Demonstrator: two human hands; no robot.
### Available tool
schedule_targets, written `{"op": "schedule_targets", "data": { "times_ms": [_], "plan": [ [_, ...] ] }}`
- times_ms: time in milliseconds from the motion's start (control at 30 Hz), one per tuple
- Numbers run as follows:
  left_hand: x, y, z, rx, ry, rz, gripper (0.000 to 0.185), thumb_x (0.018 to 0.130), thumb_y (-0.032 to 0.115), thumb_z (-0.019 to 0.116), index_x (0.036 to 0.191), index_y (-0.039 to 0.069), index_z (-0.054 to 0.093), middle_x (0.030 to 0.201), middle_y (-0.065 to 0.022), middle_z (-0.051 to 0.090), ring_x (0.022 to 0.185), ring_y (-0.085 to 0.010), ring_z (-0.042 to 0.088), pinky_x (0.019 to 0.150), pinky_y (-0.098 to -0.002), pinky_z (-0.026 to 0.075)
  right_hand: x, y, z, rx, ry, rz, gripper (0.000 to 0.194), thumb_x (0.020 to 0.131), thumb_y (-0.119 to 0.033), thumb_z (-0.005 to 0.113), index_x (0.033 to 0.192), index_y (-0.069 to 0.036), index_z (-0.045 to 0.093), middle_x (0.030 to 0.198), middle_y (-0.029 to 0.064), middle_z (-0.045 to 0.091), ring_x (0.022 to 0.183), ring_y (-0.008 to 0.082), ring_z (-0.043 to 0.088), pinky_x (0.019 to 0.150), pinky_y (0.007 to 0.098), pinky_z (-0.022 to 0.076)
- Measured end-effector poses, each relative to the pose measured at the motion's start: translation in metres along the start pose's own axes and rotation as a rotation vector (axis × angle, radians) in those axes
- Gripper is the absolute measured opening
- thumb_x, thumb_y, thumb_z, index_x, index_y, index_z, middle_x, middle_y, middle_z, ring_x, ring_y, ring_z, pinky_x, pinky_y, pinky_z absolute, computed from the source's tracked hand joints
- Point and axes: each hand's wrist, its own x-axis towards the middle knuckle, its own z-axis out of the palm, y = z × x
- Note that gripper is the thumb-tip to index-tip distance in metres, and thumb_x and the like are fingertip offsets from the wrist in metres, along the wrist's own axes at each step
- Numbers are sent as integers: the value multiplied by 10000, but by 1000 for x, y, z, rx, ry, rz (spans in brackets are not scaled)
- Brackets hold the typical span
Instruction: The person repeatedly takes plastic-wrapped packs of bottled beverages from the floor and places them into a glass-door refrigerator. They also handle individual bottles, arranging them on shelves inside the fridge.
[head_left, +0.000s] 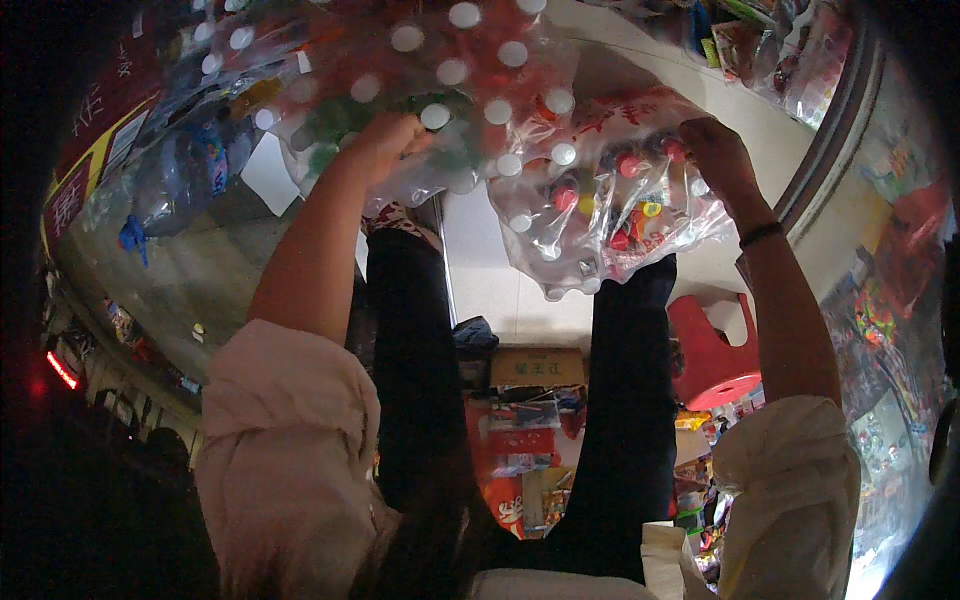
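Observation:
My left hand (390, 146) is curled at the edge of clear plastic over green bottles (330, 124), beside a white bottle cap (435, 116). My right hand (720, 157) grips the upper right side of a clear plastic-wrapped bottle pack (536, 259). Red caps (628, 164) and white caps show through this film, along with a yellow one. Further bottles with white caps (407, 38) and reddish contents or labels fill the area beyond both hands. Glare and blur hide where one pack ends and another begins.
A red plastic stool (712, 356) lies near my right leg. Behind my feet are a cardboard box (537, 366) and several packaged goods. A dark metal track (832, 142) crosses the floor at right. A maroon carton (97, 120) stands at far left, and white paper (271, 174) lies nearer.

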Motion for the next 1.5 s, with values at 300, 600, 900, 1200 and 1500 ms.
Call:
{"op": "schedule_targets", "data": {
  "times_ms": [300,600,900,1200,1500],
  "plan": [
    [58,-38,13,614,51,-229,698,718,554,734,1178,40,631,1138,-127,662,1018,-283,635,867,-401,501,1,0,2,20,3,23,321,951,-287,486,1009,-31,673,1008,174,671,934,327,637,851,380,491],
    [102,-79,42,1050,0,-189,633,767,446,721,1239,49,584,1175,-150,639,1036,-290,629,886,-405,502,6,9,2,-66,34,-229,220,931,-201,517,955,-20,639,899,119,651,834,274,607,761,369,491],
    [23,-1,32,1588,-205,-3,586,816,338,708,1300,57,536,1211,-173,615,1055,-297,622,904,-410,502,4,-8,6,-287,33,-155,152,824,-111,559,908,-103,685,991,112,680,934,305,645,859,397,523],
    [-15,0,24,1242,-47,446,534,830,198,696,1329,142,515,1192,-181,608,1071,-326,603,919,-439,487,6,-3,4,-149,-5,-97,181,869,-176,558,937,-64,683,923,103,674,852,233,637,768,344,517],
    [-78,1,36,905,467,606,465,896,225,631,1275,-18,517,1186,-237,589,1077,-358,592,943,-413,457,-12,2,6,-549,-866,-509,151,831,-148,633,917,-27,660,803,98,670,715,189,662,616,298,532]
  ]
}}
